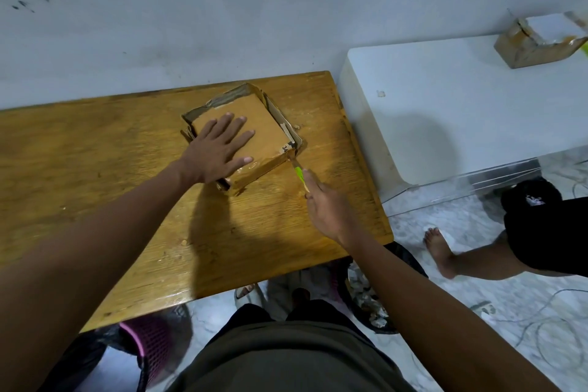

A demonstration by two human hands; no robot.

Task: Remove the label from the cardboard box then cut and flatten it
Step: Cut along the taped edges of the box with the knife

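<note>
The cardboard box is brown and shallow, lying flat on the wooden table just above the middle of the frame, turned at an angle so one corner points toward the right. Its broad top face is plain, with a small white scrap printed "34" at the right corner. Torn flaps and glossy tape stand loose along its upper and right edges.

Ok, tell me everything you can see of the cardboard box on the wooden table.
The cardboard box is brown, shallow and squarish, lying flat near the far right end of the wooden table. Its edges look torn and glossy with tape; a small white scrap with printed digits shows at its right corner. The left hand presses flat on top. The right hand holds a green-handled knife, tip at the near right corner.
</note>
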